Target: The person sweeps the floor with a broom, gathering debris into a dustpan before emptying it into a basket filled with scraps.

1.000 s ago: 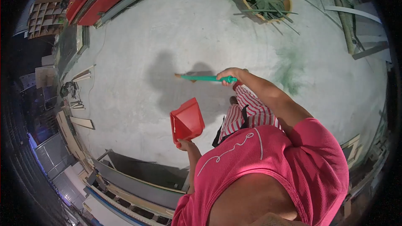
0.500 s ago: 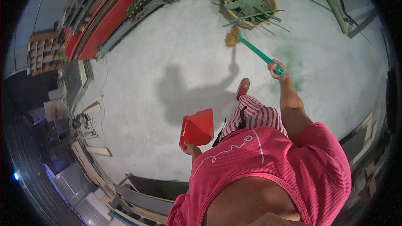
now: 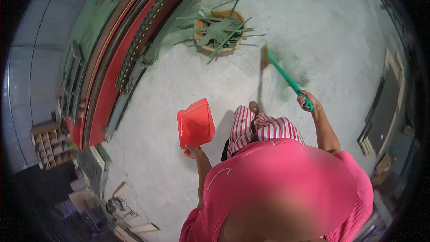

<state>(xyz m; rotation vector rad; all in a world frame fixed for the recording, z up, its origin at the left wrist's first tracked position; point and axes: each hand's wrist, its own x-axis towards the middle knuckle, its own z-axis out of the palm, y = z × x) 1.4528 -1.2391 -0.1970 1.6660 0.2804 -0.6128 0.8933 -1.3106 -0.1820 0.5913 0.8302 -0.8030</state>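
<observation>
Since the earlier frame, the broom head (image 3: 266,56) has swung away from the rim of the basket (image 3: 202,40) and now sits low over the floor (image 3: 322,31) to the right of it. The view has also turned, so the red machine (image 3: 107,85) fills the left side. The right hand (image 3: 306,101) is clenched around the near end of the green broom handle (image 3: 286,79). The handle runs from the fist away and to the left, ending in the broom head at the edge of a patch of green dust (image 3: 296,65). The left hand (image 3: 193,152) is closed on the short grip of the red dustpan (image 3: 195,123), held clear of the floor with its mouth pointing far, well apart from the broom head. The striped trousers (image 3: 264,127) lie between the two hands. By appearance the broom is light, with a stiff, smooth handle and soft bristles; a hold at the handle end favours reach, and one nearer the middle favours control. The dustpan looks like thin, rigid, light plastic, best held by its grip. The basket, far and to the left, holds loose green strips (image 3: 221,29).
</observation>
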